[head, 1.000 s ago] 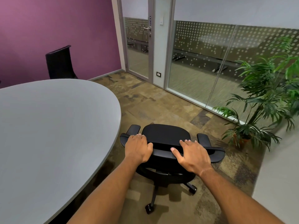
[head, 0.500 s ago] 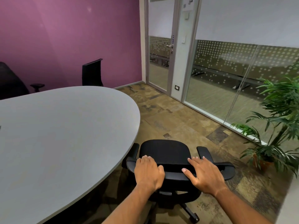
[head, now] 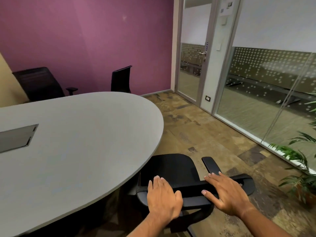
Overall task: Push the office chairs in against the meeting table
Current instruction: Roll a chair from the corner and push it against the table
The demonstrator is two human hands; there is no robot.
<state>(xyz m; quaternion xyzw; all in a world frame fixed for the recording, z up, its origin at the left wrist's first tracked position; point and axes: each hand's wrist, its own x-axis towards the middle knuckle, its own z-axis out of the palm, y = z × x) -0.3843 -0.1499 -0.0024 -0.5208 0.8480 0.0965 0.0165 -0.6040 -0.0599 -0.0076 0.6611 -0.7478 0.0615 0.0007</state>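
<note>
A black office chair stands at the rounded end of the grey oval meeting table, its seat partly under the table's edge. My left hand grips the top of its backrest on the left side. My right hand lies on the backrest's right side, fingers spread over the top. The chair's left armrest is hidden by the table; its right armrest sticks out. Two more black chairs stand at the table's far side by the purple wall.
A glass partition and glass door run along the right. A potted plant stands on the patterned carpet at the right. A metal cable hatch is set into the tabletop at left.
The chair has rolled left toward the table and its seat now slips under the edge. My view has swung left, showing a second far chair and the hatch.
</note>
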